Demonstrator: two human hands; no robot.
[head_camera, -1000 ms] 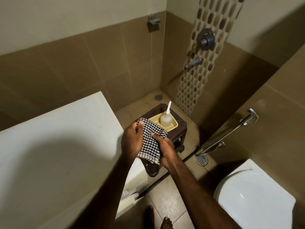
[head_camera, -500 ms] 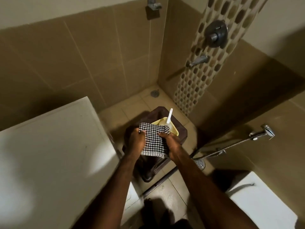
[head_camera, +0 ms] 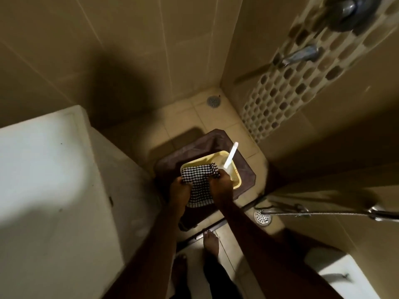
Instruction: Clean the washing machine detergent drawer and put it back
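Observation:
A black-and-white checked cloth [head_camera: 199,180] hangs between my two hands over a yellow tray [head_camera: 235,180] on a dark brown stool [head_camera: 244,172]. My left hand [head_camera: 180,189] grips the cloth's left edge and my right hand [head_camera: 222,184] grips its right edge. The cloth's upper end lies inside the tray. A white brush handle [head_camera: 230,155] sticks up from the tray's far right side. The white washing machine [head_camera: 49,201] fills the left. No detergent drawer shows in this view.
The stool stands in a tiled shower corner with a floor drain [head_camera: 213,101] behind it and another drain [head_camera: 262,216] to its right. A hand-spray hose [head_camera: 323,213] runs along the right wall. A white toilet [head_camera: 341,275] is at lower right. My bare feet [head_camera: 211,242] stand just before the stool.
Both hands have carried the cloth down and forward onto the yellow tray. The camera has tilted lower and closer to the stool.

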